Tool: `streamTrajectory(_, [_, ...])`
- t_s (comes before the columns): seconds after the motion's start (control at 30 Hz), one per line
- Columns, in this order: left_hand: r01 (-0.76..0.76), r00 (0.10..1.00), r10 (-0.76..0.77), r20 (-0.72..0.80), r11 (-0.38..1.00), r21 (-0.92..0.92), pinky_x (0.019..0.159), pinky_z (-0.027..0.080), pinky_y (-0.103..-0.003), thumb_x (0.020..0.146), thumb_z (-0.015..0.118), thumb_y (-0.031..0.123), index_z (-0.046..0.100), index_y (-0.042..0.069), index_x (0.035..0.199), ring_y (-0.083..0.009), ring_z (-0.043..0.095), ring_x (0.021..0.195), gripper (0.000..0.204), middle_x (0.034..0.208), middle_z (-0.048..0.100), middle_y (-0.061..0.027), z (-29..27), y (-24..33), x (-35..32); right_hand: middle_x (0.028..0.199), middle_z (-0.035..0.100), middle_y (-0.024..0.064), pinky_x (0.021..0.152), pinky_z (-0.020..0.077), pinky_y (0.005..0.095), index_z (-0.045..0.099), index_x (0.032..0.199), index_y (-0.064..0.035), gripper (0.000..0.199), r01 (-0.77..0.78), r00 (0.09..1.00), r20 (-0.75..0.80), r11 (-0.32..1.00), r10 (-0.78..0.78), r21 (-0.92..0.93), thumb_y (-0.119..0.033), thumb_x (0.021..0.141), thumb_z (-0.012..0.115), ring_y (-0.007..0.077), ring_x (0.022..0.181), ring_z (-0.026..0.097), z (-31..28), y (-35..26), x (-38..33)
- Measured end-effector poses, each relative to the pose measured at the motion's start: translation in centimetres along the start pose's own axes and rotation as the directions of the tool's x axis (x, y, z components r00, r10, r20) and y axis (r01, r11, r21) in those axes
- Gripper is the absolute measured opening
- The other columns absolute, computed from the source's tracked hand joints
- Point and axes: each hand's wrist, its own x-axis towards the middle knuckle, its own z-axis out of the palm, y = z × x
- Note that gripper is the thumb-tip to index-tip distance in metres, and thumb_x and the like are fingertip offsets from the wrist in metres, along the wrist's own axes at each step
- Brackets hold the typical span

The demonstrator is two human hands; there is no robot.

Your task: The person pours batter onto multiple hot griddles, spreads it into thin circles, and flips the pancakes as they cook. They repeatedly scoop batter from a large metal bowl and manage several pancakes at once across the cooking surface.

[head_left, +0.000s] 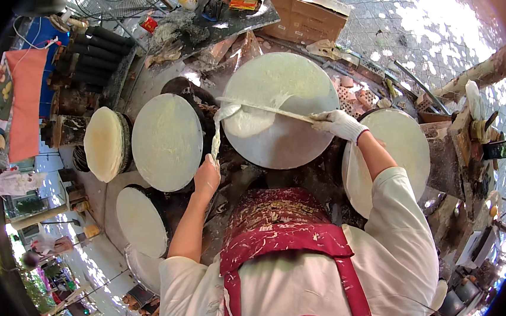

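A round griddle (300, 148) lies in front of me, with pale batter (276, 76) over its far part and a thicker pool near its left middle. My right hand (341, 125), in a white knit glove, is closed on one end of a long thin scraper (273, 110), which reaches left across the griddle. My bare left hand (207, 176) is closed round a batter-coated ladle (216, 138), upright at the griddle's left edge. The ladle's upper end meets the scraper's far tip; whether they touch, I cannot tell.
More round griddles stand at the left (167, 144), lower left (141, 221) and right (403, 146). A stack of thin round pancakes (103, 144) is far left. Behind are a cluttered low table (228, 32), a cardboard box (304, 20) and perforated bricks (348, 96).
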Motion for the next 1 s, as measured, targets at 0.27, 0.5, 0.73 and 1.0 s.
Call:
streamTrajectory(0.27, [-0.192,0.976,0.193,0.102,0.981,-0.021,0.061,0.051,-0.054,0.096,0.05,0.025,0.048,-0.002,0.118,-0.0446,0.064,0.066,0.035,0.079,0.066,-0.0254,2.6,-2.9,-9.8,0.09,0.067,-0.0027,0.063,0.0449,0.0197,0.066,0.123,-0.006,0.042,-0.324,0.945,0.084,0.87,0.316,0.373,-0.023,0.085,0.074,0.0033,0.07,0.054,4.6,-0.7,-10.7])
streamTrajectory(0.5, [-0.308,0.868,0.469,0.161,0.764,-0.567,0.06,0.047,-0.046,0.096,0.055,0.021,0.053,0.003,0.107,-0.0459,0.059,0.071,0.021,0.075,0.059,-0.0256,-3.5,-5.1,-6.4,0.068,0.055,-0.0057,0.04,0.0406,0.0214,0.06,0.1,-0.0127,0.022,-0.196,0.922,0.09,0.251,0.378,0.948,-0.029,0.09,0.07,0.0059,0.048,0.051,20.2,-4.7,-13.0])
streamTrajectory(0.73, [-0.084,0.964,0.265,-0.019,0.237,-0.968,0.045,0.038,-0.02,0.101,0.05,0.013,0.053,0.002,0.115,-0.0039,0.045,0.053,0.018,0.075,0.052,0.002,-7.7,-11.9,-5.2,0.078,0.063,-0.002,0.053,0.0438,0.0249,0.065,0.11,-0.0114,0.03,-0.076,0.828,-0.263,0.564,0.494,0.822,-0.038,0.098,0.055,0.0076,0.058,0.052,35.2,-13.6,3.2])
streamTrajectory(1.0, [-0.056,0.97,0.243,0.001,0.225,-0.973,0.034,0.027,-0.022,0.102,0.05,0.018,0.053,0.0,0.108,-0.0063,0.037,0.037,0.019,0.057,0.04,0.0025,-6.2,-16.7,-7.1,0.077,0.066,0.0131,0.061,0.0483,0.0402,0.064,0.107,-0.008,0.041,-0.385,0.377,-0.725,0.809,0.577,0.445,-0.045,0.098,0.05,0.0263,0.068,0.065,36.4,-5.3,-0.6])
